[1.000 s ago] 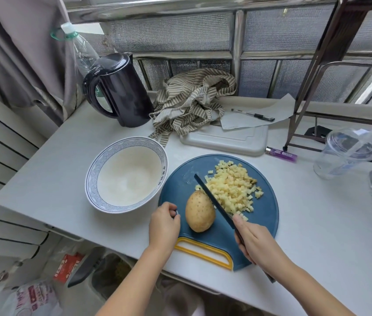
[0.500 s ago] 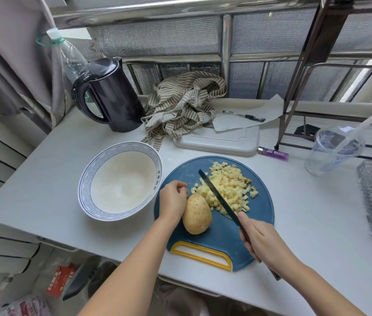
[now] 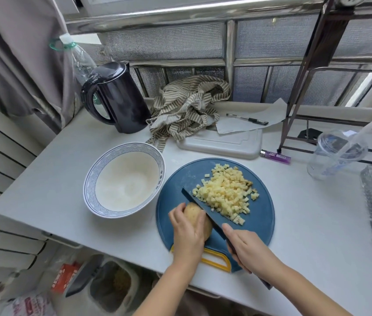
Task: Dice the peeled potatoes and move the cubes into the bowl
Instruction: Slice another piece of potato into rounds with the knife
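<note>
Head view: your left hand (image 3: 188, 231) curls over the whole potato (image 3: 193, 210), pinning it to the blue cutting board (image 3: 261, 224). Your right hand (image 3: 246, 249) wraps the knife (image 3: 201, 208) handle, with the blade against the potato's right side. Diced cubes (image 3: 226, 192) lie piled beyond the blade, and the bowl (image 3: 123, 179) stands just left of the board.

The desk (image 3: 306, 236) is smooth, matt white. The cutting board (image 3: 261, 226) looks like matt blue plastic. On it, the knife (image 3: 205, 213) has a matt dark blade and the potato (image 3: 193, 210) a dull skin. Left of the cutting board, the bowl (image 3: 89, 185) is glossy glazed ceramic. Behind the cutting board are a glossy dark plastic kettle (image 3: 121, 99), crumpled striped cloth (image 3: 187, 108) and a paper sheet (image 3: 244, 124). To its right is a clear plastic cup (image 3: 333, 156).
</note>
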The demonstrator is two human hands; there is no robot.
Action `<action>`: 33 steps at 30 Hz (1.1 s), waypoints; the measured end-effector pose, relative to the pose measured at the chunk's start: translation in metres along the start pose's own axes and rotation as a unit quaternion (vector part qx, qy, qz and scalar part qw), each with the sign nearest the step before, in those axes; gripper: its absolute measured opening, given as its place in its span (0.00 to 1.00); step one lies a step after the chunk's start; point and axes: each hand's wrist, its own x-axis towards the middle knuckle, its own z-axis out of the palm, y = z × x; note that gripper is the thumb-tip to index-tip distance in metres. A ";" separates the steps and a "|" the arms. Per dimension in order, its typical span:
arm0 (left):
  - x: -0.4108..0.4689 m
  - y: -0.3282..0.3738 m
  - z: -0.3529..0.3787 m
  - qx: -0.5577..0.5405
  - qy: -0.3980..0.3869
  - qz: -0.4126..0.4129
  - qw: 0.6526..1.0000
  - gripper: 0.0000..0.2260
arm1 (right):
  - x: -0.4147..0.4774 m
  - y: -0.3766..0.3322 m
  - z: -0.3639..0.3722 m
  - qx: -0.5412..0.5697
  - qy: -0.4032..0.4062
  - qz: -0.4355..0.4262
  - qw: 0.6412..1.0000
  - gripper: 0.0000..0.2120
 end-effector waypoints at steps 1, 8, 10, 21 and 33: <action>-0.002 0.000 0.002 -0.003 0.028 -0.005 1.000 0.28 | 0.001 -0.002 0.002 -0.014 -0.001 -0.006 1.000 0.28; 0.003 -0.001 0.002 -0.097 0.109 -0.077 0.986 0.48 | 0.019 -0.027 0.007 -0.085 -0.034 -0.018 0.996 0.27; 0.004 0.001 0.003 -0.107 0.100 -0.083 0.986 0.38 | 0.024 -0.032 0.007 -0.096 -0.045 -0.012 0.994 0.27; 0.009 0.001 0.020 -0.092 0.104 -0.056 0.989 0.16 | 0.022 -0.033 -0.001 -0.088 -0.041 -0.009 0.995 0.26; 0.004 -0.001 0.028 -0.069 0.164 -0.019 0.984 0.26 | 0.003 -0.011 -0.002 -0.097 -0.012 -0.057 0.994 0.26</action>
